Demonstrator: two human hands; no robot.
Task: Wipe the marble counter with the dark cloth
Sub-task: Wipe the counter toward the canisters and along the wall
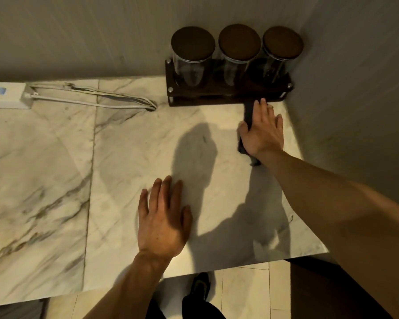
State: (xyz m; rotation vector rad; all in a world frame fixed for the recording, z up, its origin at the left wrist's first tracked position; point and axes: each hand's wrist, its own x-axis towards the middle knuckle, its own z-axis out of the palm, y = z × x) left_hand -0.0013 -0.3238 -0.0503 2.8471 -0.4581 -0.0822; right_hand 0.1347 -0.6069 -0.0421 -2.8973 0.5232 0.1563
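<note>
The white marble counter (129,157) with grey veins fills most of the view. At its far right, near the corner wall, my right hand (264,130) lies flat on the dark cloth (248,113), pressing it onto the marble with fingers spread. The cloth shows only as a narrow dark strip left of the hand and a tail below the wrist; the rest is hidden under the palm. My left hand (165,217) rests flat on the bare marble near the front edge, fingers apart, holding nothing.
A dark wooden rack (217,97) with three lidded glass jars (238,56) stands against the back wall, just beyond the cloth. A white power strip (5,96) with cables (97,97) lies at the back left. The wall closes the right side; the counter's front edge drops to the floor.
</note>
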